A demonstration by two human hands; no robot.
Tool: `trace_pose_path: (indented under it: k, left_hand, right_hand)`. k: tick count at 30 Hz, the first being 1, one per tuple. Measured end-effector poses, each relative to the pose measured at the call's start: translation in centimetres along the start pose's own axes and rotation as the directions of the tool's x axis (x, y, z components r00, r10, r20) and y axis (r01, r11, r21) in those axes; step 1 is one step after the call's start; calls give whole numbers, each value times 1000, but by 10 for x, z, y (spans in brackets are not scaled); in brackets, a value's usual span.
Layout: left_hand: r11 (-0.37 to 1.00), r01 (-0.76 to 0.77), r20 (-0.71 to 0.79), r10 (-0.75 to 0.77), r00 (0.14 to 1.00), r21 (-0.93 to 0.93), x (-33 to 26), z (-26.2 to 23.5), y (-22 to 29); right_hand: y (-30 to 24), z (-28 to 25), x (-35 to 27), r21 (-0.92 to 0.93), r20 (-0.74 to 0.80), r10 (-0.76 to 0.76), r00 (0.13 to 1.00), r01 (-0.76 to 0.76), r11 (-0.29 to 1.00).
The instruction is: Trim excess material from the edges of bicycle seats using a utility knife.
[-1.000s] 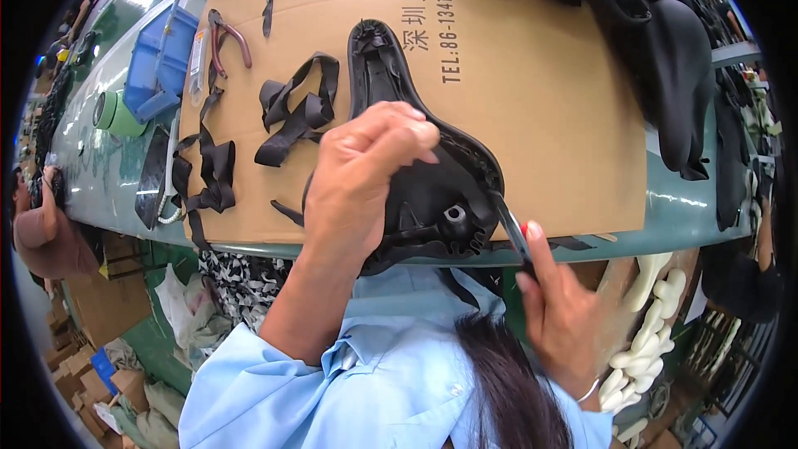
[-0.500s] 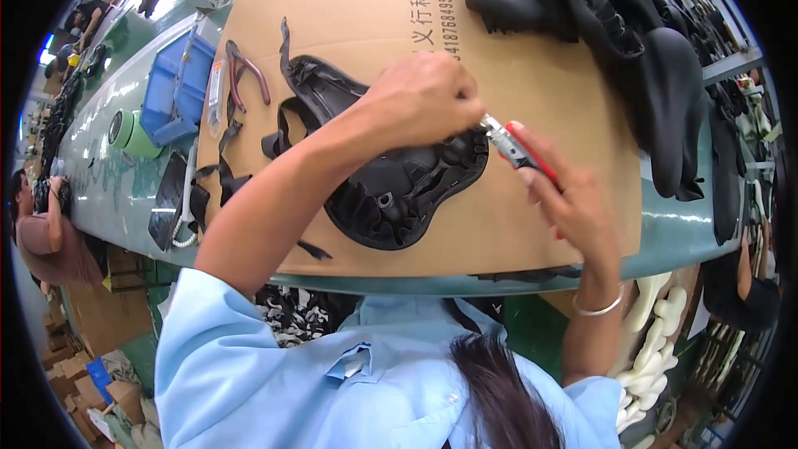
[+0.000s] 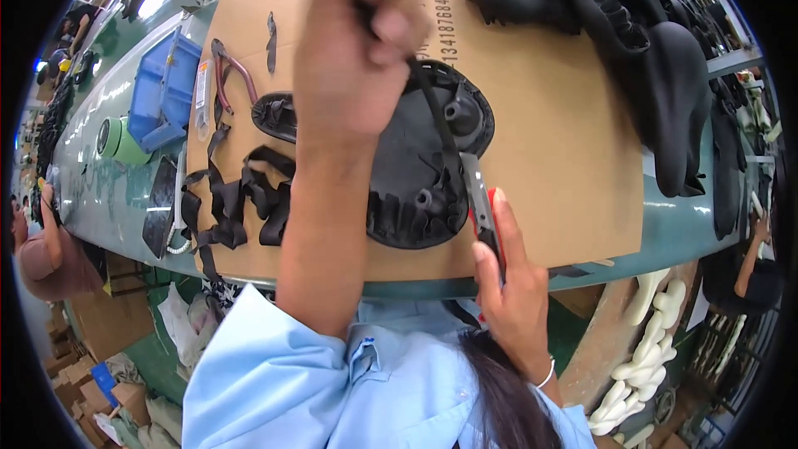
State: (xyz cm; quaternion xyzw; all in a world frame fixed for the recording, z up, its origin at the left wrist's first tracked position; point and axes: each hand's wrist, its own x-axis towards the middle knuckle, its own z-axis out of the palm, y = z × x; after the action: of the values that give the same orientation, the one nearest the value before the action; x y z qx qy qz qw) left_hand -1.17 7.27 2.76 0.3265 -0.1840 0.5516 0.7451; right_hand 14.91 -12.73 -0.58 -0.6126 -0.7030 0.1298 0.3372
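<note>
Green workbench (image 3: pixel 108 199) with one brown cardboard sheet (image 3: pixel 565 150) laid over it as the work surface. One black plastic saddle base, underside up (image 3: pixel 416 175), lies on the cardboard near the front edge, centre of view.

Left hand (image 3: pixel 357 41) is raised above the base, fingers pinched tight on the top end of one thin black trim strip (image 3: pixel 440 116); strip runs down across the base to the blade. Left forearm covers the base's left part.

Right hand (image 3: pixel 507 283) is closed around one red-handled utility knife (image 3: pixel 480 199), blade at the base's right rim, touching the strip.

Around:
- pile of loose black strip offcuts (image 3: pixel 241 199) just left of the base, on the cardboard
- one pair of red-handled pliers (image 3: pixel 229 71) further back left
- one blue plastic bin (image 3: pixel 166 87) and one green tape roll (image 3: pixel 116 140) on the bench, left
- stack of finished black saddles (image 3: pixel 648 50) back right, count unclear
- white foam pieces (image 3: pixel 648 349) below the bench, right
- another person (image 3: pixel 50 249) at far left, well apart
</note>
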Motion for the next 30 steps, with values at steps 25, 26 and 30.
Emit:
trace_pose_path:
  k: [25,26,30]
  left_hand:
    - [72,760,-763,33,645,646,-37,-5,23]
    - [-13,771,-771,30,636,636,-58,3,30]
    - [-49,729,-730,-93,677,682,-86,53,28]
  right_hand:
    - [15,-39,7,16,91,71,993,-73,997]
    - [22,-50,23,1,221,150,964,-154,988]
    - [54,-71,62,25,408,-80,909,77,997]
